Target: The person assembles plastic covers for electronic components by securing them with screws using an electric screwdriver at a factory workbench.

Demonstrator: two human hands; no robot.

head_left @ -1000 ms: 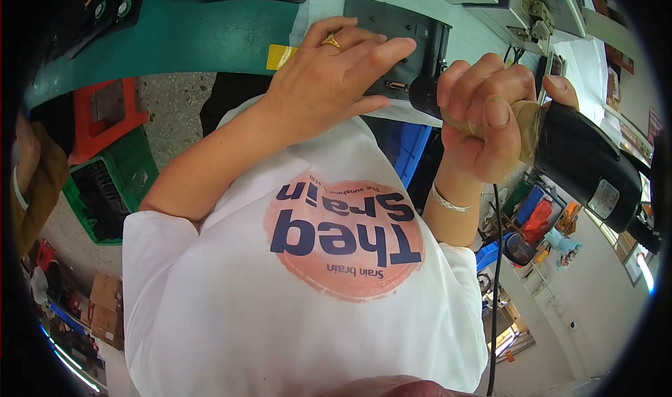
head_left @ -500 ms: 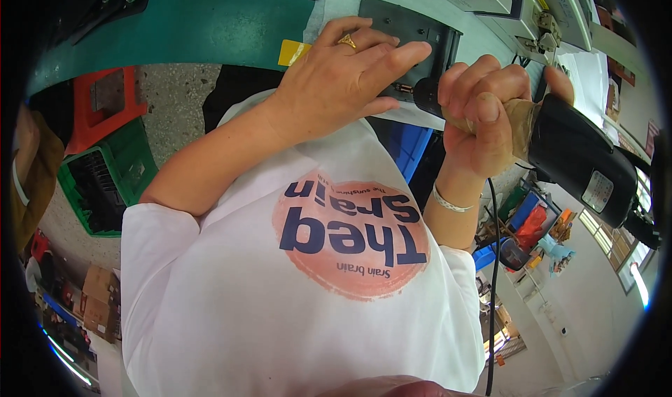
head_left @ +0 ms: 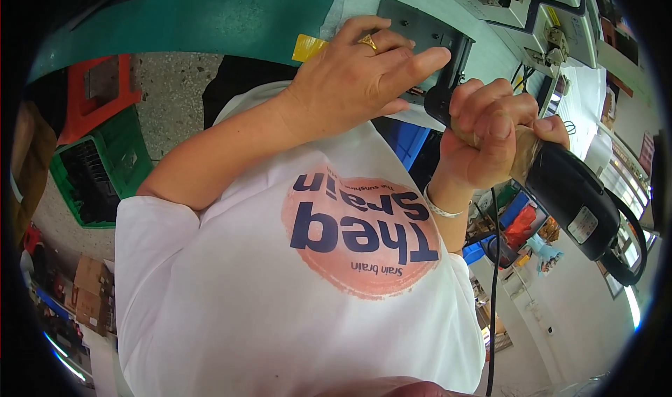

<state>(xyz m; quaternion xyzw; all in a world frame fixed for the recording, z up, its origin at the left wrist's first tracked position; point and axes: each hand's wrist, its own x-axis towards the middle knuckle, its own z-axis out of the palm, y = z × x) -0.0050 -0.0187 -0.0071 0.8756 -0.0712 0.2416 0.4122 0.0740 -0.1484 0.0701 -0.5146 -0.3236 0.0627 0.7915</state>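
A dark grey flat panel [head_left: 428,27] with a raised edge and small studs lies on the pale worktop. Across its near left part rests my left hand [head_left: 357,75], a gold ring on one finger. Its fingers are stretched out and apart, and some fingertips touch the panel. My right hand [head_left: 490,131] is wrapped round the tape-covered grip of a black electric screwdriver [head_left: 570,187]. The tool lies tilted, its nose at the panel's near right corner and its body off to the right. Its tip, beside my left thumb, is hard to make out.
Light grey machines [head_left: 528,33] with metal fittings stand at the back right. A yellow label [head_left: 308,47] sits by the green table edge [head_left: 210,26]. Below left are a red stool [head_left: 77,96] and a green crate [head_left: 126,159]. A black cable [head_left: 495,278] hangs at right.
The screwdriver has tilted, its rear end swinging down and its nose now close against the panel's corner. My left hand stays on the panel. The whole view has shifted slightly.
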